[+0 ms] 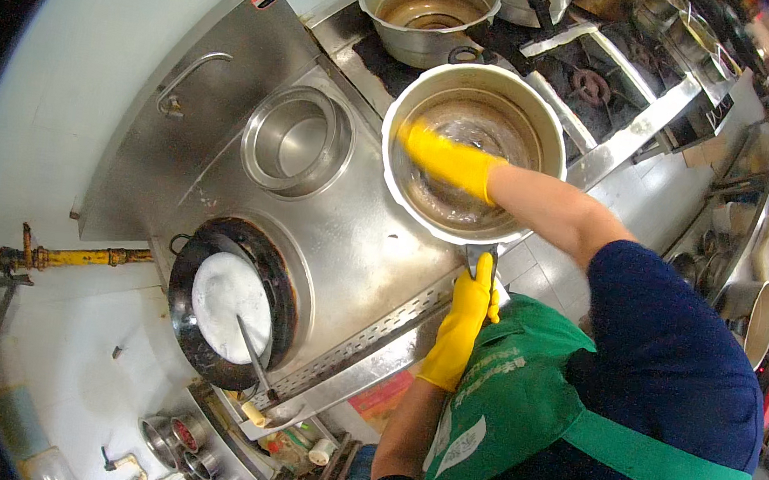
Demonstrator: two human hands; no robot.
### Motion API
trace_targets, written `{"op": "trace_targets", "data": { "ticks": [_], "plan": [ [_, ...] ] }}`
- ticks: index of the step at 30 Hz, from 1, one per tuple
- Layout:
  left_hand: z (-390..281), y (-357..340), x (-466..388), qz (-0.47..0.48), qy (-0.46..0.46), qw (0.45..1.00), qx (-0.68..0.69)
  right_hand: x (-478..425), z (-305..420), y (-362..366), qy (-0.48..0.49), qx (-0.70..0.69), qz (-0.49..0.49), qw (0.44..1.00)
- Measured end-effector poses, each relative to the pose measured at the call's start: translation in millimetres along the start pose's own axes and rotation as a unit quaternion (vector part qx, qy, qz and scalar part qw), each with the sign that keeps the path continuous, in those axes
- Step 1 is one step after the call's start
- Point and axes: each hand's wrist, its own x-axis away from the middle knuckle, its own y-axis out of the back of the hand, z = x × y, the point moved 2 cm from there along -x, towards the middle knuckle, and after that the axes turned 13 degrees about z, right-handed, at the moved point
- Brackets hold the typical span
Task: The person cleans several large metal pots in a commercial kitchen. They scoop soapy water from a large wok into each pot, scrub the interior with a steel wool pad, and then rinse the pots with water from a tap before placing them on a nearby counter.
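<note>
My left hand [465,312], in a yellow rubber glove, grips the black handle [484,252] of a large metal pressure-cooker pot [399,196]. The pot is held with its mouth towards me, over the edge of the steel stove top. Inside it, my yellow-gloved right hand [442,155] reaches against the wall on the far left and is blurred. Whether its fingers hold something is hidden. The pot's inner wall is stained brown, and wet glints show on its bottom.
A blackened wok [183,321] with white foam and a ladle [253,353] sits at the left. Nearby a steel pot [296,146] is set in the steel counter [355,251]. Another stained pot [395,37] stands behind, beside gas burners [590,86]. A curved faucet [187,75] projects at the back.
</note>
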Motion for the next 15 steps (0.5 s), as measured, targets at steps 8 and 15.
{"op": "trace_targets", "data": {
  "ticks": [8, 15],
  "plan": [
    [-7.6, -1.1, 0.1, 0.042, -0.008, 0.999, 0.030, 66.8, -68.6, -6.4, 0.164, 0.217, 0.333, 0.903],
    [2.6, 8.8, 5.7, -0.018, 0.024, 0.999, 0.019, 56.3, -10.5, 43.7, 0.017, 0.010, 0.164, 0.986]
  ]
}}
